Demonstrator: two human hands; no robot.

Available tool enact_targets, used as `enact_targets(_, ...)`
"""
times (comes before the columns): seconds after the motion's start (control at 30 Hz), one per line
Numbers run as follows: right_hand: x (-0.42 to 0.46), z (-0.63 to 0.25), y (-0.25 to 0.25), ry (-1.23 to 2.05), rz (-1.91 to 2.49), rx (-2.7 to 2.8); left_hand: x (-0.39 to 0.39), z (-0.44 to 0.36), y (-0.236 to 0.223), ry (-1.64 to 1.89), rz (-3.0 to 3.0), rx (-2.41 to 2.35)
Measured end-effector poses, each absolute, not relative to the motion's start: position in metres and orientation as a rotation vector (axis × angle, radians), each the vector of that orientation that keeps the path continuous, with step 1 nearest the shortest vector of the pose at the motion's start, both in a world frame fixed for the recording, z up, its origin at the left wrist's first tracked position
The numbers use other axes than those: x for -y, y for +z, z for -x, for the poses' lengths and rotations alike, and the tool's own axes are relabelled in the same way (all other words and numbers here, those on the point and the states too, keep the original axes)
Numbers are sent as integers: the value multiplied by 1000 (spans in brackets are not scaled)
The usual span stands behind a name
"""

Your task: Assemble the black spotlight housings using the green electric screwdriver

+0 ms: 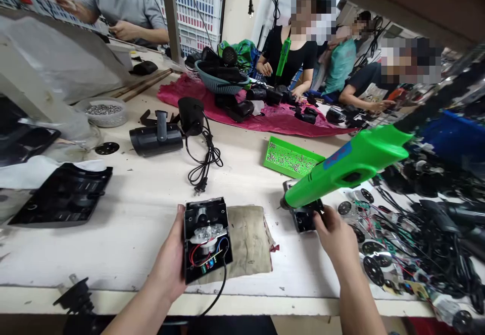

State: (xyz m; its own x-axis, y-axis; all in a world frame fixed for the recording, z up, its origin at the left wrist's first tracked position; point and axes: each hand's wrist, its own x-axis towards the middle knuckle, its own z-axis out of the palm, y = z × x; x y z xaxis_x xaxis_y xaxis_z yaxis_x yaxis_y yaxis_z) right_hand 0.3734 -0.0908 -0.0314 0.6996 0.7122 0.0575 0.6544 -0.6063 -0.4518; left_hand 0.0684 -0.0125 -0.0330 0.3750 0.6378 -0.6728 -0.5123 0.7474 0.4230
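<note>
We are cradling the open black housing on our left hand, near centre, and pinching a second housing with our right hand under the green electric screwdriver, keeping it steady

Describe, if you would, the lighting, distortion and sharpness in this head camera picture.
In the head view, the light is soft and even, leaving only faint shadows on the white workbench, with no strong glare; the wide lens bends the bench edge and enlarges the green electric screwdriver in the right hand; the open black housing in the left hand looks reasonably sharp.
</note>
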Motion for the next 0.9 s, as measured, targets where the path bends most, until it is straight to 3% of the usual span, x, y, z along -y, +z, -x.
enact_targets(0.37,104,-382,-33,-116,2439,1018,13,-69,-29,815,-154,-952)
enact_targets(0.9,104,-379,-41,-147,2307,1085,12,-75,-22,793,-198,-1113)
